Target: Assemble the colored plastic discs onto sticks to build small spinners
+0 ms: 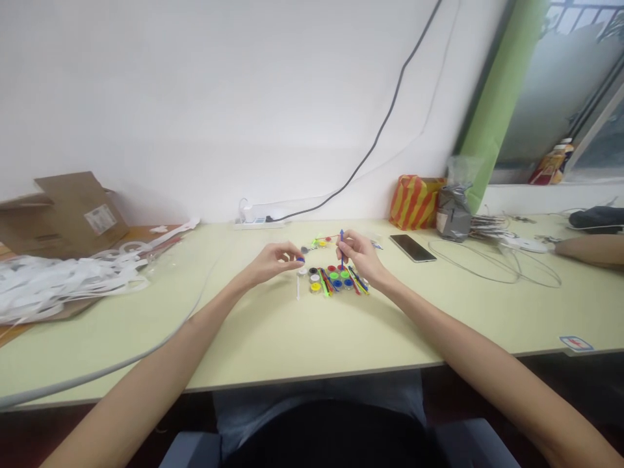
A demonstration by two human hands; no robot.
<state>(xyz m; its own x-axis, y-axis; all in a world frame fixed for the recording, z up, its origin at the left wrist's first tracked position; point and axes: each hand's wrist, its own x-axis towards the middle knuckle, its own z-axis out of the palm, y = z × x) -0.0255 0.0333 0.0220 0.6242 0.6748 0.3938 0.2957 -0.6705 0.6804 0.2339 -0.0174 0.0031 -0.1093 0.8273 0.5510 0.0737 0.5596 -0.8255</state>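
Observation:
My right hand [358,252] pinches a blue arrow-tipped stick [342,250], held upright with its point up. Between the fingertips of my left hand [277,261] is a small blue round cap [301,259]. Below the hands sit several small round pots with coloured lids, among them a yellow-lidded pot [315,287], a green-lidded pot [333,276] and a blue-lidded pot [348,284]. Coloured sticks [325,282] lie in a bundle between the pots, and more sticks [358,281] lie to their right. A white stick [298,286] lies alone at the left.
A phone [412,248] lies right of my hands, near a striped bag [414,203] and loose thin cable [517,276]. White strips [63,279] and a cardboard box [78,214] fill the left. A power strip [258,224] sits by the wall. Another person's arm [592,250] rests far right.

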